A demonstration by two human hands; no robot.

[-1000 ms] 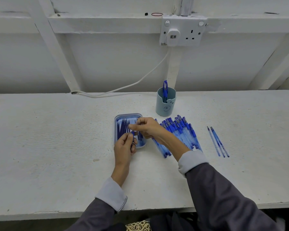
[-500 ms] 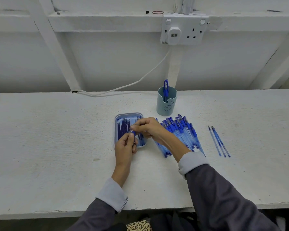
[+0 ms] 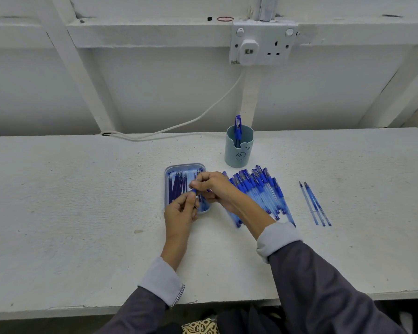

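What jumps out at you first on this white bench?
Two hands meet over a shallow blue tray at the centre, the left hand and right hand pinching a small blue pen part between them. Just right of them lies a fan of blue pens, with a pale blue cup behind.

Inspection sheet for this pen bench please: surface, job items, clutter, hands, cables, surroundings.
Surface: white table, rough, few specks.
Job's things: small blue pen part over blue tray of dark blue pieces; pen pile right of tray; loose refills further right; cup with one pen.
Clutter: red band on the wall ledge.
Hands: left hand and right hand both pinch the part.
Cables: white cable from wall socket to table's back edge.
Surroundings: white framed wall.
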